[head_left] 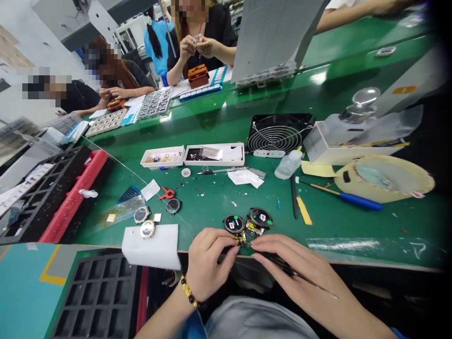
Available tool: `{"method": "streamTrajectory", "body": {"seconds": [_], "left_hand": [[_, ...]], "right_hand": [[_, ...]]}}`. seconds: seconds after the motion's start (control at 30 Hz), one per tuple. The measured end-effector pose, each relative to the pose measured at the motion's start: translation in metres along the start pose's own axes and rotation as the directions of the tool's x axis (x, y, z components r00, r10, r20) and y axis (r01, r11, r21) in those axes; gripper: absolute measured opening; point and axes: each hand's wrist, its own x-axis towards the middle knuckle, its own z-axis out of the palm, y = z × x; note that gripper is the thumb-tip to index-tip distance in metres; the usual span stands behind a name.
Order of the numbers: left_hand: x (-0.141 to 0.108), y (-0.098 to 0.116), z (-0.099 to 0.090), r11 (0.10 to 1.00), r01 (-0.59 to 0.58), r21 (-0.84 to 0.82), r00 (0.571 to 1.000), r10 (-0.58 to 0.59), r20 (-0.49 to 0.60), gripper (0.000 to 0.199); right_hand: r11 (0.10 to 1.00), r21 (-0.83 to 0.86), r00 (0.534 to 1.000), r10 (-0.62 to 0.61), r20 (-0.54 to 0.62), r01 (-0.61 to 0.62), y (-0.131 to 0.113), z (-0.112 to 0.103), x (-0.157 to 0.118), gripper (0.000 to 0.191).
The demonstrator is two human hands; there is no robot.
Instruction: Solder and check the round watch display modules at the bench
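left hand (208, 263) has its fingertips pinched together on a small gold-and-black watch module (240, 239), though the fingers hide part of it. right hand (300, 269) has fine black tweezers (282, 262) held closed in the fingers, tips right at the module from about 3 o'clock, and i can't tell if they're actually biting on it. just past that, around 12 o'clock from the hands, sit a round black watch back (234, 223) and a second watch back (260, 217), with gold-coloured circuitry showing beneath them.

bench is a green mat (339, 221) scattered with bits. at 10 o'clock there's a white foam block (151, 247) with a rose-gold watch case (147, 229) on it. further up are two white parts trays (213, 154), and at 2 o'clock a caged cooling fan (277, 133), a squeeze bottle (288, 165) and a blue-handled screwdriver (362, 201).

across the bench at 12 o'clock, a co-worker (201, 47) works on something small by hand, with more people off toward 10 o'clock.
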Motion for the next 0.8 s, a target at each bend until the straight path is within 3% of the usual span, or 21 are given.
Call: {"method": "streamTrajectory", "body": {"seconds": [0.23, 0.47, 0.8], "left_hand": [[0.000, 0.001, 0.001, 1.000, -0.014, 0.005, 1.000, 0.014, -0.003, 0.009], [0.000, 0.000, 0.001, 0.999, -0.033, 0.027, 0.999, 0.033, 0.000, 0.009], [-0.001, -0.003, 0.001, 0.998, -0.057, 0.016, 0.998, 0.057, 0.022, 0.009]], "right_hand": [[0.999, -0.050, 0.996, 0.015, 0.087, -0.010, 0.003, 0.000, -0.006, 0.021], [0.998, -0.052, 0.997, -0.036, 0.072, 0.040, 0.005, -0.001, -0.007, 0.027], [0.994, -0.041, 0.991, -0.101, -0.088, 0.098, 0.003, 0.002, 0.007, 0.015]]}}
